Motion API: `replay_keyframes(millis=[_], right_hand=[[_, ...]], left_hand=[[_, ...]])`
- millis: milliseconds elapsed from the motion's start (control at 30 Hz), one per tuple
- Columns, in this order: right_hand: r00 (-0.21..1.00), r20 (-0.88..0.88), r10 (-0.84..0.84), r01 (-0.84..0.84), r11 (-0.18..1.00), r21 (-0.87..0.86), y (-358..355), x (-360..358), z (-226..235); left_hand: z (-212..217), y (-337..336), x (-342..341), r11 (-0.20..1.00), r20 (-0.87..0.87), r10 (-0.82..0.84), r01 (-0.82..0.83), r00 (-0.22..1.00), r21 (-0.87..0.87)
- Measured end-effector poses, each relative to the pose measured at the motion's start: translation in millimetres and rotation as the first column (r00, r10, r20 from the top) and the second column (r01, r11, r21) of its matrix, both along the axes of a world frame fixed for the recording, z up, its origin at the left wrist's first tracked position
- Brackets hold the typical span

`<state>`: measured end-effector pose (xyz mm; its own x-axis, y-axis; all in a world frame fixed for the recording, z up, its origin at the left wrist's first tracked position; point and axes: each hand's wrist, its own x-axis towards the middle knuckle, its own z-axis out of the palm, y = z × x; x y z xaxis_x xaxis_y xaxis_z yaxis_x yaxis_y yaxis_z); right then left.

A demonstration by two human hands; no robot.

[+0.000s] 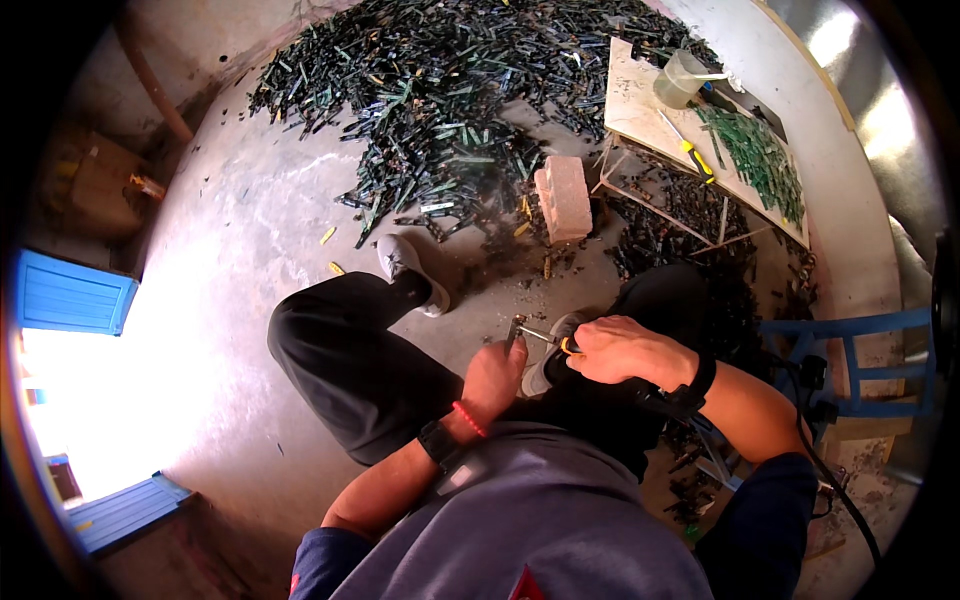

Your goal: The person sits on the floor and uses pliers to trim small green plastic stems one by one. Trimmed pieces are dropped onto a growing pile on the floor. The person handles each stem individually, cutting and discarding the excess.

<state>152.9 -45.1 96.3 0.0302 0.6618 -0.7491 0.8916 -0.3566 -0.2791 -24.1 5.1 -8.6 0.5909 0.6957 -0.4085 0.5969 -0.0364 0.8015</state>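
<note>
My right hand [628, 350] is closed around a screwdriver [569, 345] with a yellow and black handle, its metal shaft pointing left. The shaft's tip meets a small dark strip-shaped piece [516, 328], which my left hand [493, 376] grips upright between its fingers. Most of that piece is hidden by the fingers, and its exact kind is too small to make out. Both hands are close together over my lap, above the floor between my shoes. A reddish brick block [566, 200] stands on the floor just beyond them.
A large heap of dark and green strips [440, 90] covers the far floor. A low board table [640, 100] at the far right bears green strips [755, 165], a plastic jug [680, 80] and another yellow-black screwdriver [697, 160]. A blue chair frame [850, 365] stands to my right.
</note>
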Motion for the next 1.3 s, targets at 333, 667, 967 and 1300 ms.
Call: replay_keyframes(millis=[333, 667, 967, 1300], right_hand=[[0.868, -0.311, -0.386, 0.303, 0.910, -0.283, -5, 1, -25], [0.443, -0.629, -0.638, 0.527, 0.754, -0.392, -38, -15, -55], [0.158, -0.811, -0.563, 0.564, 0.726, -0.393, -42, -33, -64], [-0.273, -0.863, -0.425, 0.556, 0.662, -0.502, -33, -52, -64]], left_hand=[[-2, 3, -5, 0.998, 0.033, 0.031, -0.029, 0.999, -0.064], [3, 13, -9, 0.998, 0.089, 0.032, -0.027, 0.996, -0.063], [-3, 34, -19, 0.937, 0.384, 0.036, 0.102, 0.923, -0.333], [26, 49, -23, 0.244, 0.385, 0.371, 0.312, 0.845, -0.918]])
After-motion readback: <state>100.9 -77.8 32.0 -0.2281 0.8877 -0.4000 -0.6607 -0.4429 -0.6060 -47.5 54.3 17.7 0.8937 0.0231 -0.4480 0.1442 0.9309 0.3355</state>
